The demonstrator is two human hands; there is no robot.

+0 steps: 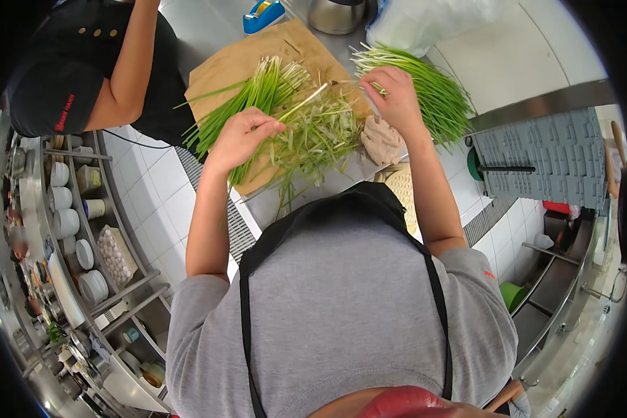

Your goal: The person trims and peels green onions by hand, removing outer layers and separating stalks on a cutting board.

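My left hand (247,134) pinches one thin chive stalk (305,101), its white end pointing up and to the right. Beneath that wrist and beyond it lies a loose bunch of chives (266,89) on a brown paper sheet (212,66). A heap of pale, wilted leaf trimmings (317,136) covers the sheet between my hands. My right hand (395,99) is closed in a pinch beside the neater chive bundle (435,97); a bit of pale green shows at its fingers, too small to name. Just below it sits a crumpled beige cloth or bag (381,141).
A blue tape dispenser (263,15) and a metal pot (336,15) stand at the table's far side. A clear plastic bag (425,24) lies at the back right. At the left, another person's bare arm (132,66) is near the sheet. Shelves with white bowls (65,221) stand farther left.
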